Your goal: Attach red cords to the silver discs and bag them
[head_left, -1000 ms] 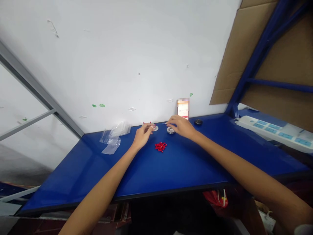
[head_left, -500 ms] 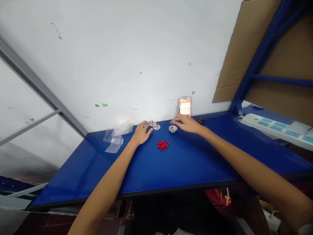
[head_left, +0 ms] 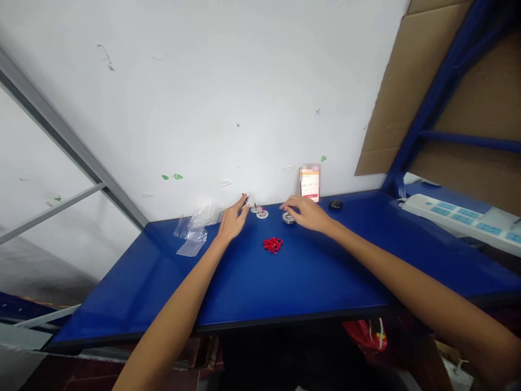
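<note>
My left hand (head_left: 233,220) is raised a little near the back edge of the table, its fingers closed on a pale flat disc with a red piece (head_left: 243,195) at its top. Fingers partly hide what it holds. Two more pale round discs (head_left: 262,214) lie just right of it, each with a small red piece standing on it. My right hand (head_left: 307,213) hovers by a stack of grey metal discs (head_left: 287,218), fingers loosely bent, and nothing shows between them. A pile of small red pieces (head_left: 272,245) sits nearer to me, between the hands.
Clear plastic bags (head_left: 193,233) lie on the blue table (head_left: 252,288) at left. Against the wall leans a phone (head_left: 310,184) with a timer display. A black mouse-like object (head_left: 336,205) is beside it, and a white power strip (head_left: 459,214) stands far right.
My left hand has lifted one disc with its red piece from beside the other two. My right hand has moved slightly left over the stack, its fingers more bent.
</note>
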Tool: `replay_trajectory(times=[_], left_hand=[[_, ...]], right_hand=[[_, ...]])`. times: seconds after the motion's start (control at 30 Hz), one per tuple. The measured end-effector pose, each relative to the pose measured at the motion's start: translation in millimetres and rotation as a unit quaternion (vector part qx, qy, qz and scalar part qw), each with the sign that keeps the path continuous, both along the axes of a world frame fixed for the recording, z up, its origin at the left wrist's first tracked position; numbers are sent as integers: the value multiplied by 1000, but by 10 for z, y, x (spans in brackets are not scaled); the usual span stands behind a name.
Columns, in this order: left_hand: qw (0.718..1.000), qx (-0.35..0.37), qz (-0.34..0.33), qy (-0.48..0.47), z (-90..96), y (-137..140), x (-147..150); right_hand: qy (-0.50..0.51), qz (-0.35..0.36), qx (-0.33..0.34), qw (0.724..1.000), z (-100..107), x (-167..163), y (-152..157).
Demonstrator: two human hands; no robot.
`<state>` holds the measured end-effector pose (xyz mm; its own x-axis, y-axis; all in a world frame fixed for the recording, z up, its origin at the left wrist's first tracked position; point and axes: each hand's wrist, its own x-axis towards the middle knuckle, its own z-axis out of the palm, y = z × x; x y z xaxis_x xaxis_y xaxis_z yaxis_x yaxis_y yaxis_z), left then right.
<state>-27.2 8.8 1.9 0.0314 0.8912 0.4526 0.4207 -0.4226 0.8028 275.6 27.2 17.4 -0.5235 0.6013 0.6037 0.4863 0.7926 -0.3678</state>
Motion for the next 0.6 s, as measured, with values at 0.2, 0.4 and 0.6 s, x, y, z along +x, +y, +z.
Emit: replay_trajectory(times=[0.2,0.4,0.6], left_hand=[[945,-114,-208,-226,40,-380,602],[930,-123,-212,-274,20,-534,797],[954,-108,-170,-224,-5,-421,692]], right_hand=[[105,35,7,994,-31,-250,-169],[69,-28,86,994,-55,-295,-280],[4,-25,166,986,-64,-263,-265]])
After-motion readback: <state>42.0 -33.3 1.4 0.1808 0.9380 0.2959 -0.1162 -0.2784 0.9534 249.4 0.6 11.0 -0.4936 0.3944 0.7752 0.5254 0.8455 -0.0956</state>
